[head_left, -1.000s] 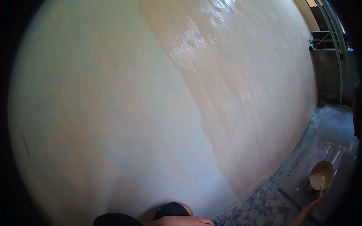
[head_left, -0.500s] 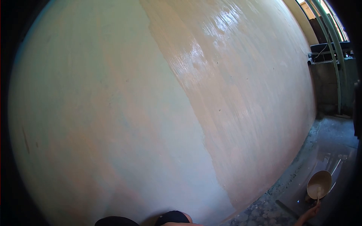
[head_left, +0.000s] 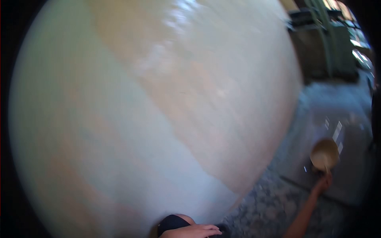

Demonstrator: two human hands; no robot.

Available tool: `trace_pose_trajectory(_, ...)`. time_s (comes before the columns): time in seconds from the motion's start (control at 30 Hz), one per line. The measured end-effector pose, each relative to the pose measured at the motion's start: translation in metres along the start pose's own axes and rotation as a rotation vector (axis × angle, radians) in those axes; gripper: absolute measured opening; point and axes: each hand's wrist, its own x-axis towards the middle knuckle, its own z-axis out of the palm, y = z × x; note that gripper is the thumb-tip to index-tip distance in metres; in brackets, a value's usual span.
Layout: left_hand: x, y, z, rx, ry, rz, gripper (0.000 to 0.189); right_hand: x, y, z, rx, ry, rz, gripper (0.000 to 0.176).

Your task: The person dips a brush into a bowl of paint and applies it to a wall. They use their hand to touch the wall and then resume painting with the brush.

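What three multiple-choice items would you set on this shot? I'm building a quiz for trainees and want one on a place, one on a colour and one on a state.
1. Where is the bowl?
A. on the floor, right of the wall
B. hung from a hook
C. on a shelf

2. What colour is the shiny band on the wall?
A. blue
B. tan
C. black

3. How is the left hand?
A. gripping the bowl
B. pressed to the wall
C. lying flat on the knee

Answers:
1 A: the bowl sits low on the floor, just beyond the right hand.
2 B: the band is tan beside the paler part of the wall.
3 C: the fingers lie stretched out over the dark-clad knee.
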Motion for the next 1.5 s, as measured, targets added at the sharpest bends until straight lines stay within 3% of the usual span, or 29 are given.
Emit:
trace_pose_trajectory(0.03,0.001,0.002,0.003,0.020,0.042,-0.050,0.040,0.005,0.009,-0.012,-0.351,0.003,-0.191,0.023)
trace_pose_trajectory(0.07,0.001,0.001,0.004,0.027,0.059,-0.025,0.037,-0.004,0.001,-0.004,-0.325,0.063,-0.230,0.020)
trace_pose_trajectory(0.13,0.004,0.000,0.006,0.022,0.061,-0.024,0.039,-0.042,-0.073,0.038,0.020,0.040,-0.002,0.019)
trace_pose_trajectory(0.17,0.005,0.005,0.003,0.016,0.046,-0.050,0.040,-0.046,-0.077,0.040,0.079,0.033,0.055,0.023)
trace_pose_trajectory(0.23,0.008,0.014,0.000,0.024,-0.022,-0.054,0.040,-0.048,-0.086,0.046,-0.168,0.193,0.149,0.020)
trace_pose_trajectory(0.4,0.006,0.015,0.000,0.037,-0.008,-0.104,0.042,-0.068,-0.130,0.063,-0.115,0.171,0.146,0.021)
trace_pose_trajectory(0.57,0.009,0.014,-0.005,0.045,-0.014,-0.103,0.041,-0.070,-0.128,0.069,-0.039,0.194,0.197,0.024)
trace_pose_trajectory(0.73,0.012,0.012,-0.007,0.046,-0.011,-0.104,0.041,-0.078,-0.125,0.069,-0.195,0.147,0.028,0.025)
trace_pose_trajectory(1.1,0.020,0.001,-0.012,-0.006,-0.022,-0.014,0.033,-0.075,-0.131,0.070,-0.124,0.228,0.123,0.025)
trace_pose_trajectory(1.5,0.044,-0.014,-0.023,-0.029,-0.067,-0.076,0.031,-0.068,-0.136,0.079,0.079,0.293,0.281,0.024)
